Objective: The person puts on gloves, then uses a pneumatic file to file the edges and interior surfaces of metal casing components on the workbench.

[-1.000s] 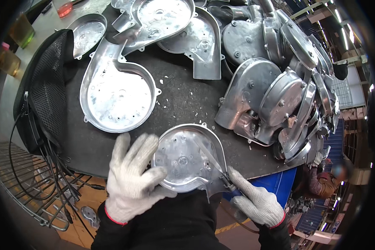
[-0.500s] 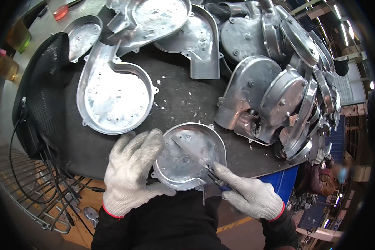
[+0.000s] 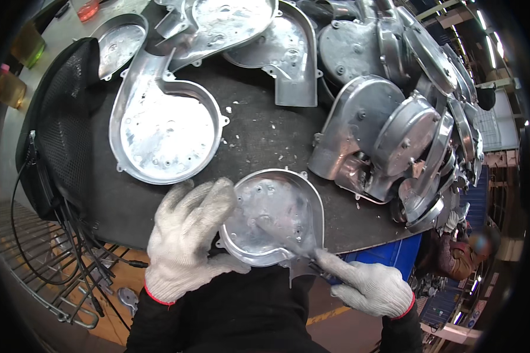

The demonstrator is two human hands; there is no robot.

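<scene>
A small round metal housing point(image 3: 268, 197), shallow and open side up, lies at the table's near edge. My gloved left hand point(image 3: 191, 229) is at its left side, fingers spread along the rim and thumb by the lower edge, so the housing sits between them. In my gloved right hand point(image 3: 371, 282) is a knife-like tool point(image 3: 285, 240) with a long tapered blade; the index finger stretches along its handle. The blade reaches over the lower right rim into the housing. The handle is mostly hidden in the glove.
A larger bright housing point(image 3: 168, 135) lies behind my left hand. More housings point(image 3: 359, 117) are heaped at the right and back of the dark table mat point(image 3: 247, 129). At left are a black mesh-backed item point(image 3: 62, 117), cables point(image 3: 79, 259) and a wire rack point(image 3: 35, 276). Another person point(image 3: 462, 253) is far right.
My right hand has moved right, drawing the blade back toward the housing's lower right rim. My left hand stays at the left side. The whole view has shifted slightly.
</scene>
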